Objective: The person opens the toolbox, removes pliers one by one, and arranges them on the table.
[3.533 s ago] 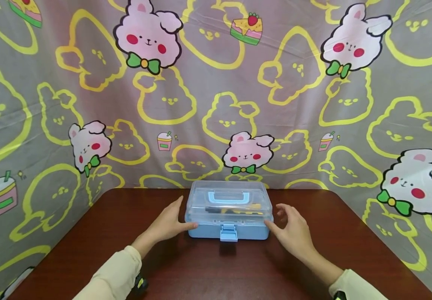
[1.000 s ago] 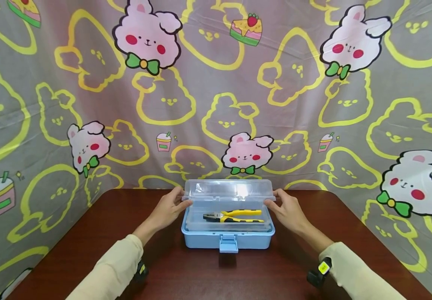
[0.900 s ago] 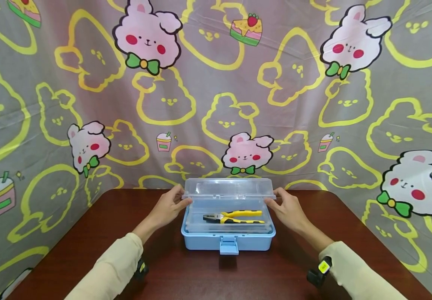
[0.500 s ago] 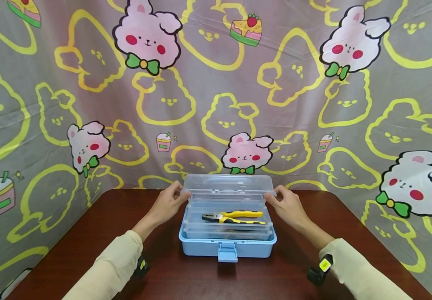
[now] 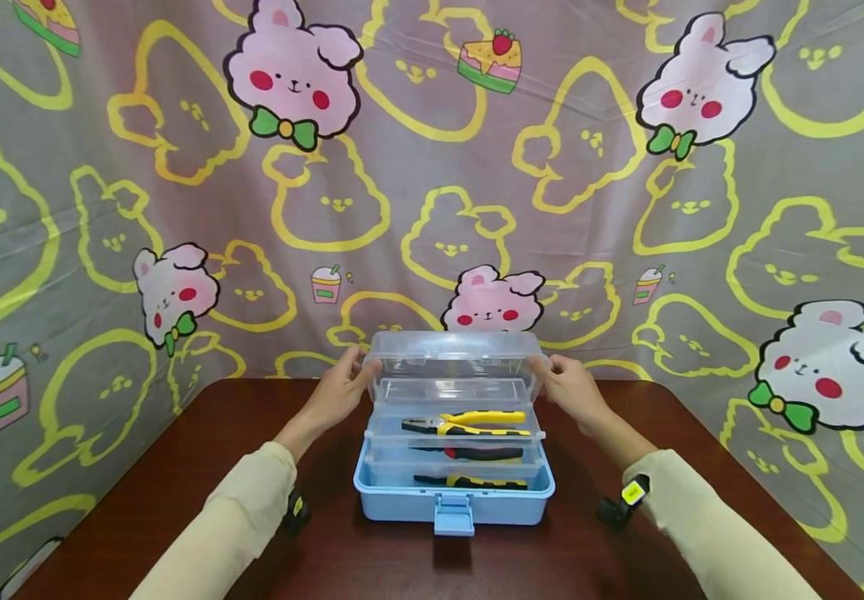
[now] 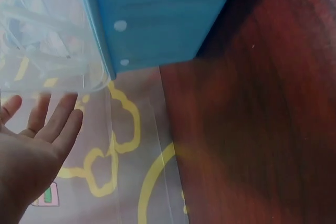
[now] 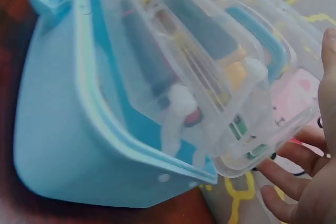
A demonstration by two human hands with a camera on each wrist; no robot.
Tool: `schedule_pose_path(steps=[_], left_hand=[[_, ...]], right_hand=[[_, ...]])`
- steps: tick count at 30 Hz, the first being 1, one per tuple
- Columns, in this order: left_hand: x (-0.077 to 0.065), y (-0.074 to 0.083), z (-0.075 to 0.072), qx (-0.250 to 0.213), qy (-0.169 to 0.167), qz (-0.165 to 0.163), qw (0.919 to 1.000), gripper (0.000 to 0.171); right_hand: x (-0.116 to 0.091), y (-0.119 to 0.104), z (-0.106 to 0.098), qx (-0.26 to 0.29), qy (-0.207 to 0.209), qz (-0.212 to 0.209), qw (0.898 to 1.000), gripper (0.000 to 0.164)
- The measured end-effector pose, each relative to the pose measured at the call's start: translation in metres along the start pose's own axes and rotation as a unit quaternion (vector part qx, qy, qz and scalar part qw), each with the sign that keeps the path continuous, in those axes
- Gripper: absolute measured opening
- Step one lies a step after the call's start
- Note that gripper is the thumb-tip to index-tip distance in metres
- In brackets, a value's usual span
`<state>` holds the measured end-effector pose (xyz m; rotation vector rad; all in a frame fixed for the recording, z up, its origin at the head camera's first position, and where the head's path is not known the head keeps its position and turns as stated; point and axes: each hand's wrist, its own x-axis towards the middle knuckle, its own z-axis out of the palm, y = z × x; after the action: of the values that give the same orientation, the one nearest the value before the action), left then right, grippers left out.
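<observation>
A light blue toolbox (image 5: 387, 507) stands on the table with its clear lid (image 5: 457, 344) raised and tilted back. My left hand (image 5: 336, 392) holds the lid's left corner, thumb in front and fingers behind. At the opposite corner, my right hand (image 5: 577, 392) holds the lid the same way. Clear tiered trays (image 5: 379, 429) have risen inside the box. Yellow-and-black combination pliers (image 5: 476, 422) lie in the upper tray. Below them is a tool with red-and-black handles (image 5: 482, 454). Another yellow-and-black handled tool (image 5: 486, 482) lies lowest, its tip partly hidden.
The front latch (image 5: 453, 518) hangs down unfastened. A dark red-brown wooden table (image 5: 237, 442) bears the box. Patterned cloth (image 5: 589, 192) hangs behind the table and along its sides. Each wrist wears a small black camera, one (image 5: 297, 510) at the left.
Both hands have taken hold of the lid and lifted it up and back. The trays have risen with it, bringing the pliers and the lower tools into sight. The box has shifted slightly nearer.
</observation>
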<state>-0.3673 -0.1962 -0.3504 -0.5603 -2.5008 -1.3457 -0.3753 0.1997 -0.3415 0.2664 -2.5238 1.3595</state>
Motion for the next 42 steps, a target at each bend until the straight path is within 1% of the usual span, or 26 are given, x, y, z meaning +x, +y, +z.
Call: schedule_pose_path(steps=[5, 10, 15, 18, 23, 27, 28, 31, 36, 37, 42], left_hand=[[0.011, -0.006, -0.002, -0.036, -0.026, -0.011, 0.9990, 0.053], [0.018, -0.010, -0.007, -0.056, -0.037, -0.014, 0.9977, 0.061], [0.023, -0.018, -0.008, -0.065, -0.046, -0.017, 0.9967, 0.064], [0.024, -0.024, -0.008, -0.073, -0.048, -0.027, 0.9958, 0.065], [0.025, -0.031, -0.004, -0.090, -0.048, -0.043, 0.9938, 0.066], [0.029, -0.038, 0.001, -0.084, -0.054, -0.046, 0.9939, 0.068], [0.030, -0.039, 0.003, -0.083, -0.055, -0.046, 0.9939, 0.067], [0.032, -0.042, 0.008, -0.087, -0.052, -0.047, 0.9938, 0.062], [0.033, -0.045, 0.013, -0.090, -0.037, -0.049, 0.9940, 0.058], [0.033, -0.048, 0.013, -0.089, -0.034, -0.048, 0.9943, 0.058], [0.034, -0.049, 0.014, -0.082, -0.028, -0.043, 0.9953, 0.058]], right_hand=[[0.014, 0.001, -0.003, 0.034, -0.033, 0.022, 0.999, 0.062], [0.026, 0.009, -0.004, 0.061, -0.077, 0.016, 0.995, 0.060], [0.034, 0.021, -0.002, 0.087, -0.110, 0.019, 0.990, 0.065], [0.038, 0.026, 0.001, 0.119, -0.122, 0.026, 0.985, 0.066], [0.043, 0.036, 0.005, 0.173, -0.150, 0.028, 0.973, 0.066], [0.045, 0.046, 0.010, 0.188, -0.147, 0.024, 0.971, 0.062], [0.045, 0.049, 0.011, 0.191, -0.142, 0.026, 0.971, 0.060], [0.047, 0.057, 0.017, 0.213, -0.136, 0.033, 0.967, 0.061], [0.047, 0.060, 0.022, 0.228, -0.129, 0.050, 0.964, 0.068], [0.047, 0.060, 0.023, 0.230, -0.128, 0.053, 0.963, 0.068], [0.048, 0.060, 0.025, 0.241, -0.125, 0.058, 0.961, 0.067]])
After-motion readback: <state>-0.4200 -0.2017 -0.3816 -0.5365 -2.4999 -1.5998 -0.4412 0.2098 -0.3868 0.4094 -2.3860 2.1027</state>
